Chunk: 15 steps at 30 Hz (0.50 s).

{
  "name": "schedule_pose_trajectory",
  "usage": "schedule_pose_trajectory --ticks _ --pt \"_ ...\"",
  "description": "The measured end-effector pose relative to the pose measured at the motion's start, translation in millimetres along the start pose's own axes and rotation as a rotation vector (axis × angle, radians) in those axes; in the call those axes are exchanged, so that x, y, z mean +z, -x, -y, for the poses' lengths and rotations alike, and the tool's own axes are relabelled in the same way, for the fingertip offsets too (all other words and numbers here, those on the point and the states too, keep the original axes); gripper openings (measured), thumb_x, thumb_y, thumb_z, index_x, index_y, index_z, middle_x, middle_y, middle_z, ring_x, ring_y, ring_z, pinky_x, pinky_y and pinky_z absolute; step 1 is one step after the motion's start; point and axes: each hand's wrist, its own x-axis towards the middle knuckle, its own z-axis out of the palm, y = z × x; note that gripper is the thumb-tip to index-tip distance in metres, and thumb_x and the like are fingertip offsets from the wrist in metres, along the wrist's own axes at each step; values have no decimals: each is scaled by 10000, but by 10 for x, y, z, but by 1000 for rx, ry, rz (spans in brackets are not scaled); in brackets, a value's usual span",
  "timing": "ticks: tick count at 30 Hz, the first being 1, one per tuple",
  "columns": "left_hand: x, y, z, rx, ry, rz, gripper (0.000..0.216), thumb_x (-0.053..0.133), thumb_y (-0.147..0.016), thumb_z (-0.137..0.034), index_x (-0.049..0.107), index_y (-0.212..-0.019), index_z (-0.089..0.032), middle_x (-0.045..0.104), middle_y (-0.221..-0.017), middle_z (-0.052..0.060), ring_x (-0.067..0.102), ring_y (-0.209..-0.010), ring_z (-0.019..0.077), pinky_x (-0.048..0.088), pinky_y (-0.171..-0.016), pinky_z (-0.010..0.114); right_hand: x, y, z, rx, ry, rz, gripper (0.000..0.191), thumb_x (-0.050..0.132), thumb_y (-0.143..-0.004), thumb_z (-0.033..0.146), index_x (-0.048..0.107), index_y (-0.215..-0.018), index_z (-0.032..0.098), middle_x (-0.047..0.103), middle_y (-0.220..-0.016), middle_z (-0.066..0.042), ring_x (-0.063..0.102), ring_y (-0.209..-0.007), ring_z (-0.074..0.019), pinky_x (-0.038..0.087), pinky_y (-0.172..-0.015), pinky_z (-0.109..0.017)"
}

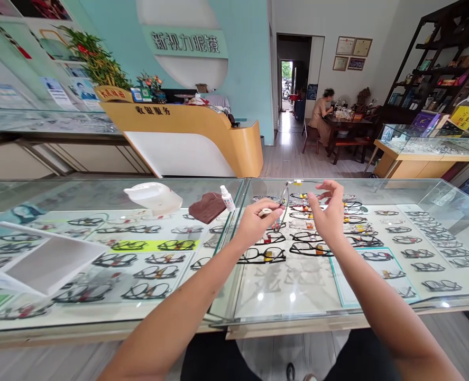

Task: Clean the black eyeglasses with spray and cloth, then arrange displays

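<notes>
My left hand (260, 219) pinches a pair of thin-rimmed eyeglasses (285, 203) above the glass showcase. One temple arm of this pair stretches to the right, with a small yellow tag near its hinge. At the far end of that arm is my right hand (329, 211), thumb and fingers apart; whether a fingertip touches the arm is hard to make out. Under both hands, rows of eyeglass frames (263, 255) with coloured tags lie inside the showcase (282, 312). A ring sits on a finger of my left hand.
Left of my hands, a white spray bottle (228, 198), a brown cloth (207, 207) and a white plastic container (153, 198) rest on the glass. A white open box (47, 259) stands at the left. Beyond are a reception counter (186, 124) and a seated person (320, 119).
</notes>
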Motion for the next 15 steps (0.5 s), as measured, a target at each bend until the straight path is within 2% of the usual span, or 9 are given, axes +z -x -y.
schedule_pose_trajectory --ticks 3,6,10,15 --pt "54 52 -28 -14 29 59 318 802 -808 -524 766 -819 -208 707 -904 78 660 -836 207 513 -625 291 50 59 -9 -152 29 -4 519 718 -912 509 471 -1273 229 610 -1317 -164 644 -1114 -279 532 -955 -450" --pt "90 91 -47 -14 58 104 319 797 -818 -527 760 -813 -210 689 -883 75 652 -827 203 536 -642 291 87 109 -3 -239 82 69 512 729 -914 500 469 -1263 232 571 -1334 -185 565 -1314 -337 526 -1013 -498" --pt "98 99 -31 -20 56 106 322 807 -817 -527 772 -833 -207 696 -906 85 659 -863 212 562 -668 292 79 112 29 -234 126 139 508 669 -956 427 465 -1380 234 556 -1379 -186 568 -1301 -326 527 -1050 -523" --pt "109 104 5 -64 97 50 329 812 -792 -532 801 -852 -209 686 -928 84 648 -838 207 567 -620 291 59 93 49 -242 151 157 504 583 -951 305 492 -1439 223 562 -1379 -175 549 -1340 -325 499 -1112 -522"
